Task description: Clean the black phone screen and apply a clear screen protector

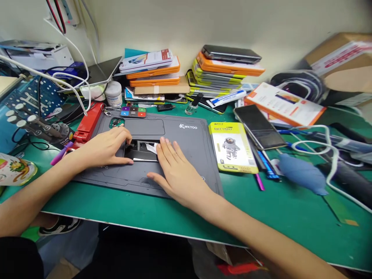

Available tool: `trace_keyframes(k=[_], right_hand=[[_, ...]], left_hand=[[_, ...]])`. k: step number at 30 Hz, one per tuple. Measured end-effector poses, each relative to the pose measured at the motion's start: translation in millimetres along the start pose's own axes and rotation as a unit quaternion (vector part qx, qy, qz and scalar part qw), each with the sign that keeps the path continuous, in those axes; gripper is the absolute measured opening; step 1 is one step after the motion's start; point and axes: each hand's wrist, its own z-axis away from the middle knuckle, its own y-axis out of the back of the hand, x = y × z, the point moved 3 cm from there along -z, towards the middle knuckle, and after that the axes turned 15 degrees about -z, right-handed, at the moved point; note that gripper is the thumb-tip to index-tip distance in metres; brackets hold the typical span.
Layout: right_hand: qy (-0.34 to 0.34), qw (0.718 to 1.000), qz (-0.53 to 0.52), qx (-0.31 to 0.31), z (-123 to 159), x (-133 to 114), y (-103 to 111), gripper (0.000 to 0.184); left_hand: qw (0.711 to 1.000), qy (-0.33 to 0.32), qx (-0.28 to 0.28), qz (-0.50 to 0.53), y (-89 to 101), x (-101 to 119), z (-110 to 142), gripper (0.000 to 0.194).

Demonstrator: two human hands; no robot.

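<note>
A dark, glossy phone [139,149] lies lengthwise on the grey work mat [186,176], its ends covered by my hands. My left hand [106,147] grips its left end, fingers curled at the far edge and thumb at the near one. My right hand [177,168] rests over the right end with fingers stretched out flat and thumb apart. A small white piece [152,148], perhaps tissue or film, shows beside and partly beneath the right fingertips. Bright reflections cross the phone's surface.
Right of the mat are a yellow battery pack [232,147], another phone [258,126] and a blue air blower [302,174]. Stacked boxes [154,73] stand along the wall. On the left are a screwdriver holder [52,133], a red tool [89,122] and white cables [66,83].
</note>
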Motion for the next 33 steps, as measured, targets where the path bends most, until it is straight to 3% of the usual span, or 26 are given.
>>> trace_keyframes(k=[4,10,17,20,25,30,33], right_hand=[[-0.011,1.000,-0.026,-0.011,-7.8,12.4,9.5,0.089],[0.023,1.000,-0.001,-0.009,13.3,-7.8,-2.6,0.092],[-0.016,0.999,-0.039,-0.028,-19.9,16.4,10.3,0.084],[-0.020,0.999,-0.037,-0.025,-9.3,14.8,15.2,0.085],[0.034,0.998,-0.025,-0.038,10.8,1.5,7.2,0.080],[0.007,0.999,-0.016,-0.044,-15.1,18.7,11.9,0.082],[-0.001,0.999,-0.018,-0.041,-14.3,18.2,15.6,0.083]], left_hand=[[1.000,0.006,-0.003,0.002,1.5,-0.5,-0.4,0.056],[1.000,0.003,-0.006,0.000,1.5,1.5,-1.1,0.055],[1.000,-0.016,0.010,-0.018,-0.7,2.1,-0.1,0.053],[1.000,-0.017,0.014,-0.018,-0.1,2.8,-0.5,0.053],[1.000,-0.008,0.001,-0.007,0.6,5.7,-1.9,0.050],[1.000,-0.016,0.000,-0.020,0.6,6.2,-2.2,0.049],[0.999,-0.016,-0.001,-0.028,0.5,6.1,-2.6,0.050]])
